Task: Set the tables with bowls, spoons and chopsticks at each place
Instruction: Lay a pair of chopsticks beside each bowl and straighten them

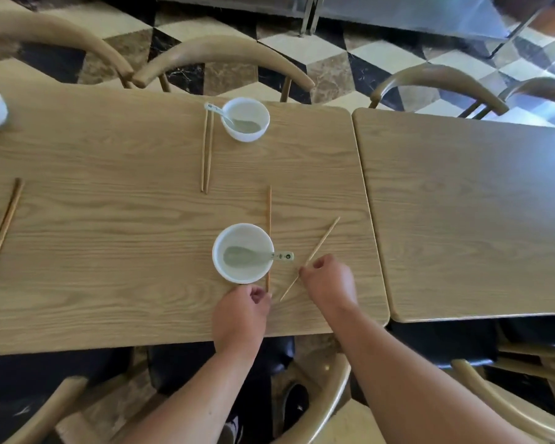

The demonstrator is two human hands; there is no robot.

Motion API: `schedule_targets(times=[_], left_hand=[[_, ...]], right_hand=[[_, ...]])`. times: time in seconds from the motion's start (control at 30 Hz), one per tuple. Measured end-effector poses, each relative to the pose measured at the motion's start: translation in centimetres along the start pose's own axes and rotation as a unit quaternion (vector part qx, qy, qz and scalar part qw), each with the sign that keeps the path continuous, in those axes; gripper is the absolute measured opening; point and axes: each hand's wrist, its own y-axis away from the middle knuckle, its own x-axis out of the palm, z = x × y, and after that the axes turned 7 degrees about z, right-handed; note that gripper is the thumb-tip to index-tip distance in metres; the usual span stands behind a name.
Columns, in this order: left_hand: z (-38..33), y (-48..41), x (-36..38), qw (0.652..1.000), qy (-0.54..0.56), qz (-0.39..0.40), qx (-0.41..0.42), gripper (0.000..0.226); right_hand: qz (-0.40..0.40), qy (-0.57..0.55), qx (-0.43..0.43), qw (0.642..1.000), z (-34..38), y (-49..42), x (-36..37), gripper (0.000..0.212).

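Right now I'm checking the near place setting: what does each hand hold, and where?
Right hand pinches the slanted chopstick near its lower end. Left hand touches the straight chopstick's near end; grip unclear.

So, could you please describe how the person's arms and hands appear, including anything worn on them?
Both forearms are bare right to the bottom of the picture, with no sleeves in view. The left hand and right hand wear no gloves, and no rings, watch or bracelets show on the fingers or wrists. No markings are visible on either arm.
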Motion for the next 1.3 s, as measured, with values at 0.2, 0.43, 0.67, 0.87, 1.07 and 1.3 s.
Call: schedule_targets(times=[0.2,0.43,0.67,0.87,1.07,1.3], left_hand=[[-1.2,0.0,0.9,0.993,-0.106,0.034,0.040,0.017],[-4.2,0.4,3.9,0.980,-0.153,0.096,0.088,0.023],[-5.7,0.4,4.7,0.982,-0.153,-0.020,0.110,0.040],[-7.2,-0.4,5.0,0.982,-0.180,0.014,0.052,0.055],[-5.9,-0.3,4.4,0.993,-0.100,0.033,-0.052,0.024],[-3.7,0.2,3.5,0.999,0.002,0.014,-0.046,0.019]], right_hand=[[0.022,0.054,-0.050,0.997,0.5,-1.9,0.2,0.015],[0.059,0.133,-0.102,0.984,0.2,-2.9,-1.4,0.007],[0.063,0.370,-0.191,0.907,-0.5,-6.9,-10.5,0.033],[0.096,0.432,-0.322,0.837,1.8,-8.3,-9.8,0.041],[0.118,0.255,-0.294,0.913,3.3,-5.3,-5.1,0.024],[0.169,0.062,-0.099,0.979,-1.9,-1.6,-1.8,0.008]])
